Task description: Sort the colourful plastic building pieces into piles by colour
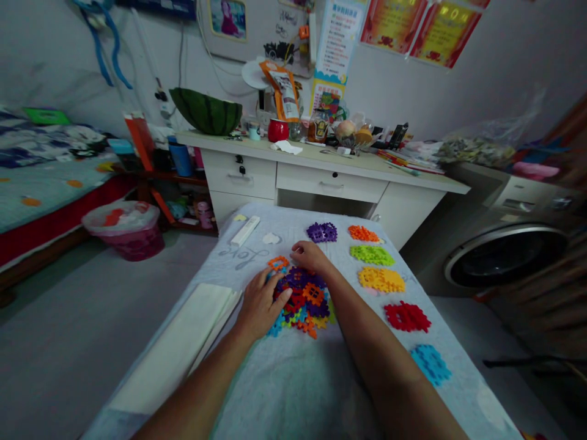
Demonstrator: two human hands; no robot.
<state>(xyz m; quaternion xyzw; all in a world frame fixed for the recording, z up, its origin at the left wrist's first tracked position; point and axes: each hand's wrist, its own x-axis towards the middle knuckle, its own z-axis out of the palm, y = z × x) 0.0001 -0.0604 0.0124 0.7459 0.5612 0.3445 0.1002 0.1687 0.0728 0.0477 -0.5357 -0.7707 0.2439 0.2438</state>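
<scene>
A mixed pile of plastic gear-shaped building pieces (299, 305) in several colours lies on the cloth-covered table. My left hand (262, 300) rests against the pile's left side, its fingers apart and touching the pieces. Over the far edge of the pile is my right hand (310, 255), with its fingers curled together; what they hold, if anything, is hidden. An orange piece (278, 263) lies just beyond my left fingertips. Sorted by colour are a purple group (321, 232), an orange group (363, 233), a green group (372, 255), a yellow group (381, 279), a red group (408, 316) and a blue group (431, 364).
A folded white cloth (177, 345) and a white stick-like box (246, 231) lie on the table's left side. Beyond stands a white desk (330, 174) bearing a cut watermelon (206, 113) and jars. A washing machine (499, 244) is at right, a pink bin (128, 235) at left.
</scene>
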